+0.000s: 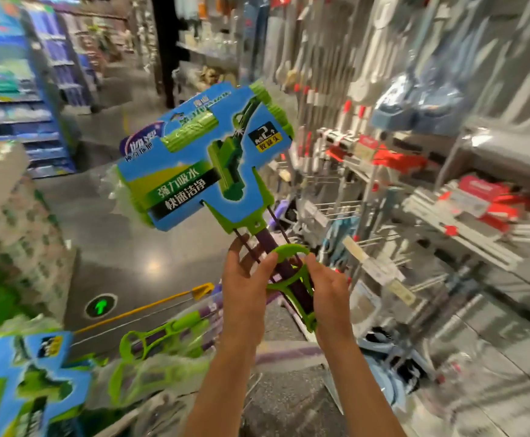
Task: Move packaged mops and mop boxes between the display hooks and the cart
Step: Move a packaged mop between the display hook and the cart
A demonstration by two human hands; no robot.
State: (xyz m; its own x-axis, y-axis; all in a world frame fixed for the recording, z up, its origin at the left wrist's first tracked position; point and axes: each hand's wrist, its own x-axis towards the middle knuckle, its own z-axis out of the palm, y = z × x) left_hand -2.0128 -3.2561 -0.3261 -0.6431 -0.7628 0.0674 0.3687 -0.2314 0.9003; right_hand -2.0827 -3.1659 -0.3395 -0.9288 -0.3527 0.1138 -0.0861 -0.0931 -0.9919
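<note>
- Green and blue packaged mop (206,152) held up in mid-air at the centre of the view, head end tilted up and to the left, purple handle (265,244) running down to the right toward the hands.
- Left hand (244,285) curled around the handle just below the mop head, fingertips touching the green pull lever (292,279).
- Right hand (330,294) gripping the same green lever from the other side, thumb on its loop.
- Blue card on the mop head printed with white and yellow lettering; clear plastic wrap bulging at its left edge.
- More packaged mops (30,380) of the same kind lying low on the left, with green levers and purple handles among loose plastic wrap; whether inside a cart, cannot tell.
- Display hooks (336,209) on the right, wire racks carrying red-and-white packs (484,197) and hanging grey and blue mops, all blurred.
- Dark polished floor (137,234) beyond, with a green arrow mark (100,305) to the lower left.
</note>
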